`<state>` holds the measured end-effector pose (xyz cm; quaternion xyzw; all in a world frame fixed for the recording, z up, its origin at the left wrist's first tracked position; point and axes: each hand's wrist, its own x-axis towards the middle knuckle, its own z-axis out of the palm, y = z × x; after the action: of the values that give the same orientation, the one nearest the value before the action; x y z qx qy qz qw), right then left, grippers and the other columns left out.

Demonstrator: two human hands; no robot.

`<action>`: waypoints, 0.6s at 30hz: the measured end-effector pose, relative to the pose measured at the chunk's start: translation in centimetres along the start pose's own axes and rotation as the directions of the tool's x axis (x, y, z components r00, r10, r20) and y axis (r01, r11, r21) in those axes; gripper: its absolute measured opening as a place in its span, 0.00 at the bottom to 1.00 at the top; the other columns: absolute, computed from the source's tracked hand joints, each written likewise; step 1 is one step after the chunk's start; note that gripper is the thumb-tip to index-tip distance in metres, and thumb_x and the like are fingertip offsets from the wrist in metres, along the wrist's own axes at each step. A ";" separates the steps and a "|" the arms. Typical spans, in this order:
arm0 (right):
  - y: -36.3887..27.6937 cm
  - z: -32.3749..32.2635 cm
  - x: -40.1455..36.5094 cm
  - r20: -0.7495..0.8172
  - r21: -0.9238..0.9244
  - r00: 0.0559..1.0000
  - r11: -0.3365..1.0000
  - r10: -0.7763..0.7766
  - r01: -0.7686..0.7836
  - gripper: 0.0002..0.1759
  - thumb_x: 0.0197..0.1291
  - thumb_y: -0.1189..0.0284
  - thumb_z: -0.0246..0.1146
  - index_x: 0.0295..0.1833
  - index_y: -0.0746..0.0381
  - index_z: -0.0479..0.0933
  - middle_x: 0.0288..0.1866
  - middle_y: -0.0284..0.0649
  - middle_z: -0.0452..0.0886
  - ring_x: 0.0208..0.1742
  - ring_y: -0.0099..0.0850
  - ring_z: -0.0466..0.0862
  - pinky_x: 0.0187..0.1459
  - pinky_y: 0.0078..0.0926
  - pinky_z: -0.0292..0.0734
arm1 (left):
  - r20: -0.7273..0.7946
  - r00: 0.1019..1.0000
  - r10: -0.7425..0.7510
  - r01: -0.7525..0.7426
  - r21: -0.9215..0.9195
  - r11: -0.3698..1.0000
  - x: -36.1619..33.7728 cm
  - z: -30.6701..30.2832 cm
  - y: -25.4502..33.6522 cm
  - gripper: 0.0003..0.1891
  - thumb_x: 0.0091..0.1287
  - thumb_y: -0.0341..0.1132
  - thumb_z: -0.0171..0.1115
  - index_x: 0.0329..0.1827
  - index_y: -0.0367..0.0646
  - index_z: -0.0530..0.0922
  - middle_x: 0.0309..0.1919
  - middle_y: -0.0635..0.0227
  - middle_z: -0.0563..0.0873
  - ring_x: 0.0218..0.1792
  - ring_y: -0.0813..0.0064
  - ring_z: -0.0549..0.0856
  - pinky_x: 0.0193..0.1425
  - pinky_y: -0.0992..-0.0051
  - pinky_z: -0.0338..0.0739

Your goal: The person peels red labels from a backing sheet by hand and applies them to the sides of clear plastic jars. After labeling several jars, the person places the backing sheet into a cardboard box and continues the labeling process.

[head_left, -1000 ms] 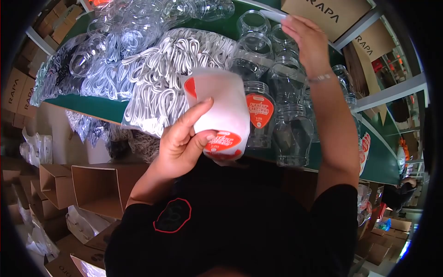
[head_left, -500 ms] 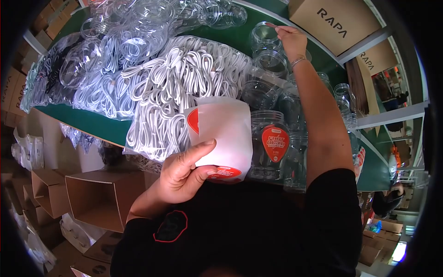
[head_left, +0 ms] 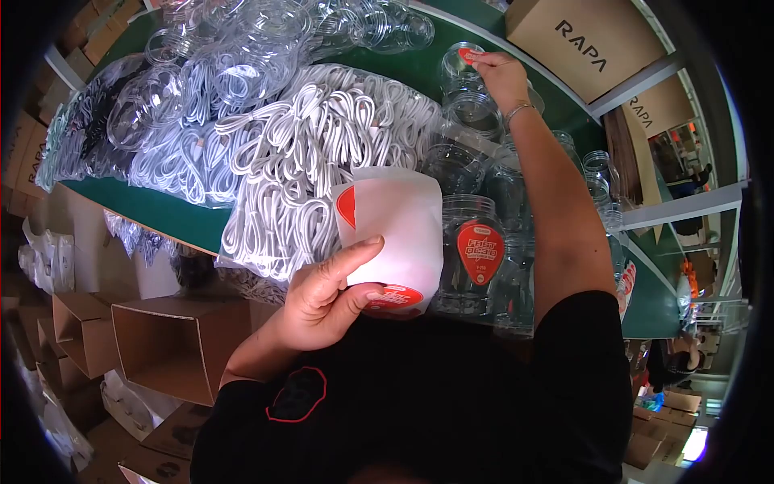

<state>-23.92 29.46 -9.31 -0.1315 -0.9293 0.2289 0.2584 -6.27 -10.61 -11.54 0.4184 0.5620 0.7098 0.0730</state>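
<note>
My left hand (head_left: 326,294) is closed around a roll of stickers (head_left: 399,230), with its thumb along the white backing. Red labels show on the roll's left side and lower edge. My right hand (head_left: 501,79) reaches to a clear plastic jar (head_left: 459,74) at the back of the table. Its fingertips pinch a red sticker (head_left: 467,56), which lies against or right over that jar; full contact cannot be made out. Close to the roll, another clear jar (head_left: 459,297) bears a red drop-shaped label (head_left: 481,252). More clear jars (head_left: 474,113) stand between it and my right hand.
Bagged white cables (head_left: 322,129) are heaped on the green table (head_left: 113,194), with clear plastic containers (head_left: 274,20) behind them. A RAPA carton (head_left: 568,48) sits beyond the jars near a metal frame (head_left: 685,202). Open cardboard boxes (head_left: 161,351) stand at lower left.
My right hand has lowered and turned the sticker, so its red face now shows at the far jar. My left hand and the roll have shifted slightly right in view.
</note>
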 end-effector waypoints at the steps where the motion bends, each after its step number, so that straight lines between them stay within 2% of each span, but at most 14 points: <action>1: 0.0 -0.1 0.0 0.036 -0.068 0.999 0.998 -0.006 0.009 0.14 0.57 0.60 0.66 0.42 0.58 0.86 0.37 0.37 0.86 0.35 0.32 0.81 0.39 0.23 0.75 | 0.015 1.000 0.000 0.000 0.021 1.000 0.0 0.0 0.1 0.28 0.66 0.18 0.57 0.70 0.33 0.62 0.59 0.47 0.78 0.53 0.63 0.83 0.57 0.72 0.78; 3: -0.5 -0.4 -0.4 0.073 -0.131 0.997 0.991 -0.009 0.019 0.15 0.57 0.58 0.65 0.43 0.57 0.86 0.38 0.37 0.86 0.36 0.32 0.82 0.40 0.23 0.75 | 0.032 0.999 -0.003 0.002 0.045 0.999 0.0 0.1 0.4 0.30 0.66 0.17 0.56 0.72 0.33 0.60 0.59 0.47 0.78 0.53 0.65 0.83 0.58 0.73 0.78; 7: -3.5 -3.4 -2.4 0.076 -0.117 0.996 0.993 0.038 -0.029 0.23 0.59 0.52 0.63 0.43 0.61 0.85 0.36 0.38 0.85 0.34 0.29 0.82 0.36 0.23 0.75 | -0.040 0.995 -0.095 0.093 -0.055 0.994 0.0 0.7 0.9 0.27 0.65 0.17 0.58 0.68 0.31 0.65 0.53 0.53 0.81 0.44 0.71 0.86 0.47 0.79 0.81; 8: -4.6 -4.4 -3.2 0.081 -0.114 0.996 0.993 0.041 -0.031 0.23 0.59 0.52 0.63 0.43 0.61 0.85 0.36 0.38 0.85 0.34 0.29 0.82 0.36 0.23 0.75 | -0.098 0.991 -0.087 0.076 -0.117 0.990 0.5 1.1 1.1 0.28 0.66 0.17 0.57 0.70 0.32 0.62 0.52 0.54 0.81 0.42 0.74 0.85 0.46 0.81 0.79; 10: -7.3 -6.4 -5.3 0.218 0.210 0.974 0.972 0.056 -0.103 0.23 0.61 0.52 0.61 0.39 0.63 0.84 0.31 0.37 0.84 0.26 0.24 0.77 0.28 0.19 0.69 | -0.163 0.981 -0.102 0.072 -0.177 0.981 1.5 1.6 1.4 0.29 0.66 0.16 0.56 0.72 0.33 0.60 0.50 0.55 0.82 0.41 0.77 0.84 0.45 0.82 0.78; 12: -10.7 -8.7 -7.9 0.352 0.501 0.936 0.840 0.023 -0.209 0.25 0.63 0.51 0.60 0.34 0.65 0.83 0.25 0.36 0.82 0.19 0.19 0.72 0.21 0.16 0.64 | -0.181 0.980 -0.088 0.029 -0.309 0.951 2.3 1.4 1.3 0.32 0.67 0.16 0.54 0.74 0.35 0.56 0.53 0.52 0.80 0.45 0.76 0.83 0.48 0.82 0.78; 13: -12.7 -10.5 -9.8 0.563 0.464 0.826 0.823 0.009 -0.326 0.24 0.61 0.52 0.62 0.34 0.65 0.82 0.26 0.38 0.82 0.18 0.19 0.74 0.18 0.14 0.63 | -0.190 0.977 -0.097 0.036 -0.305 0.952 2.5 1.5 1.2 0.32 0.67 0.16 0.54 0.74 0.35 0.56 0.53 0.52 0.80 0.45 0.76 0.83 0.48 0.82 0.78; 14: -14.3 -12.0 -12.0 0.740 0.401 0.673 0.810 -0.011 -0.428 0.23 0.59 0.52 0.65 0.34 0.65 0.81 0.26 0.39 0.82 0.18 0.19 0.76 0.16 0.13 0.62 | -0.205 0.976 -0.070 0.010 -0.279 0.960 2.9 1.7 1.0 0.32 0.67 0.16 0.54 0.74 0.36 0.56 0.53 0.52 0.80 0.45 0.76 0.83 0.48 0.82 0.78; 15: -15.0 -12.5 -14.3 0.742 0.403 0.670 0.809 -0.016 -0.427 0.23 0.59 0.52 0.65 0.34 0.65 0.81 0.26 0.39 0.82 0.18 0.19 0.76 0.16 0.13 0.62 | -0.218 0.975 -0.037 -0.020 -0.252 0.967 3.3 1.9 0.9 0.32 0.67 0.16 0.54 0.74 0.36 0.56 0.53 0.52 0.81 0.44 0.76 0.84 0.49 0.82 0.78; 17: -15.7 -13.0 -17.6 0.792 0.474 0.603 0.720 -0.096 -0.507 0.15 0.60 0.64 0.68 0.38 0.67 0.79 0.22 0.38 0.79 0.14 0.19 0.73 0.13 0.10 0.60 | -0.232 0.972 0.031 -0.079 -0.200 0.977 4.0 2.6 0.8 0.32 0.68 0.17 0.54 0.75 0.37 0.56 0.53 0.52 0.81 0.44 0.76 0.84 0.49 0.81 0.79; 18: -15.5 -12.9 -18.1 0.792 0.475 0.603 0.718 -0.097 -0.508 0.15 0.60 0.64 0.68 0.38 0.67 0.79 0.22 0.38 0.79 0.14 0.19 0.73 0.13 0.10 0.60 | -0.232 0.972 0.029 -0.077 -0.198 0.977 4.1 3.3 0.8 0.32 0.68 0.17 0.54 0.75 0.37 0.56 0.53 0.52 0.81 0.44 0.76 0.84 0.49 0.81 0.79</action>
<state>-3.83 14.14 0.56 -0.0348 -0.7773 0.6055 -0.1671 -6.37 -6.12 -8.70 0.3393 0.4788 0.8090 0.0317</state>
